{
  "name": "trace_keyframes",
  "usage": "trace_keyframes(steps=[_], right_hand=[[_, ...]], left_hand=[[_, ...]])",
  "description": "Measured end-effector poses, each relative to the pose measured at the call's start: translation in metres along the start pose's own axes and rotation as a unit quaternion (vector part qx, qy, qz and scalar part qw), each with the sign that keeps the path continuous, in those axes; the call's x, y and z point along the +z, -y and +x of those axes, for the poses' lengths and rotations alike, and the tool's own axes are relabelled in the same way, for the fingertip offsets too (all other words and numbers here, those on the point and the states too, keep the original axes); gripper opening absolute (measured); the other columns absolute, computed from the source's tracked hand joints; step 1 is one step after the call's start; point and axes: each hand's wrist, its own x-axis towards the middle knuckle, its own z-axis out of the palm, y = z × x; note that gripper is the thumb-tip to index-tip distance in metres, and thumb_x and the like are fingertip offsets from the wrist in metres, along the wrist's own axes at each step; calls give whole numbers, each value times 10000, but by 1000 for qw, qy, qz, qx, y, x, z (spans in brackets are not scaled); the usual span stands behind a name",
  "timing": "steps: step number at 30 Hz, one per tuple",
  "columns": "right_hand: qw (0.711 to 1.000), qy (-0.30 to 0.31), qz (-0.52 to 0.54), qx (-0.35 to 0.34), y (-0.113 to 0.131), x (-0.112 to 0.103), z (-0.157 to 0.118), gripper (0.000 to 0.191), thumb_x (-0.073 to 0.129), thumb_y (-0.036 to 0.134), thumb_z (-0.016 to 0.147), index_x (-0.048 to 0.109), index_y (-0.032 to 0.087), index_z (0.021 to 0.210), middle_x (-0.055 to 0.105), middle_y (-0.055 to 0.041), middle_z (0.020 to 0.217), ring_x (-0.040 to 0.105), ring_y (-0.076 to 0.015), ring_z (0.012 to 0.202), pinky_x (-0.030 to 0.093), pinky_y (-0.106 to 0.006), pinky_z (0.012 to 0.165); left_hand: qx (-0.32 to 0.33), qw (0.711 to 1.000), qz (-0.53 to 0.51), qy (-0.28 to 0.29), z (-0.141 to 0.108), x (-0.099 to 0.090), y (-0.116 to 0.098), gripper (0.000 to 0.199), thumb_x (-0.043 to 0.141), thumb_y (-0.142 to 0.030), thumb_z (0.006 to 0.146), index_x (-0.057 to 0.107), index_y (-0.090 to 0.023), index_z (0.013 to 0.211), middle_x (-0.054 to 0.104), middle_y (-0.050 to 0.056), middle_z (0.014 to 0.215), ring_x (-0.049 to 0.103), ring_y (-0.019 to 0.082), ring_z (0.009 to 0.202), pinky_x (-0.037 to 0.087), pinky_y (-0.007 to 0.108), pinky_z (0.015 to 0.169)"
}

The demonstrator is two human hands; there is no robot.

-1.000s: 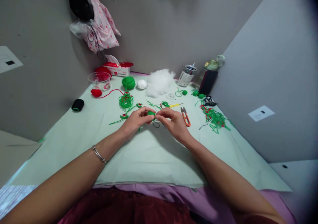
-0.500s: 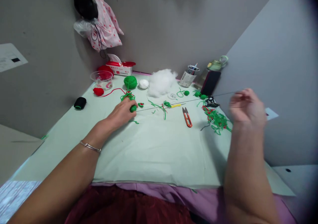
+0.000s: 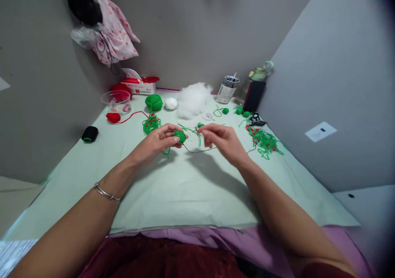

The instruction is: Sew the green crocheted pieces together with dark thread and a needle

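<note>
The left hand (image 3: 159, 141) pinches a green crocheted ball (image 3: 180, 137) between thumb and fingers, above the middle of the pale green table cover (image 3: 182, 191). The grip covers much of the ball's left side, so it could roll or slip if the thumb eases while the thread is under pull. Behind that hand, a tangle of green and red yarn (image 3: 151, 124) lies near enough for the green tail under the fingers to snag in it. The slack dark thread (image 3: 197, 151) sags from the ball towards the right and might loop on itself or catch the loose green yarn snippets (image 3: 198, 136); a sharp tug could pucker the stitches or snap it. The right hand (image 3: 224, 141) has its thumb and forefinger drawn together, and a needle there, if any, could prick the left fingertips.

Left of centre, fingers hide part of the ball, and where the green tail begins is unclear. Right of it, motion blurs the right fingertips; I cannot tell whether they pinch anything. The thread disappears by that hand, and whether the dark strand (image 3: 252, 149) beside the right-hand yarn heap (image 3: 268, 143) is its continuation cannot be told.
</note>
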Motion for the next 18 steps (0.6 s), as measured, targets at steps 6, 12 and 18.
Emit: trace_keyframes(steps=[6,12,18], right_hand=[[990,-2,-117,-73,-2,24,-13,126,674,298,890,727,189,857,652,-27,825,562,-110,649,442,-272,611],[965,-28,-239,-103,-6,27,-12,114,609,132,843,636,186,746,599,-10,730,510,-120,653,382,-269,611],[954,-34,-267,-129,-7,35,-12,110,580,96,767,553,186,709,526,9,700,465,-110,628,353,-256,592]], left_hand=[[14,999,46,-5,0,9,4,269,747,-284,838,683,-234,1094,674,26,979,627,161,897,463,305,863],[45,993,83,-64,1,22,13,274,783,-248,777,714,-207,1039,673,48,1016,609,190,975,459,309,859],[38,991,98,-81,3,29,18,269,765,-252,785,687,-183,1033,676,46,991,619,189,961,461,329,877]])
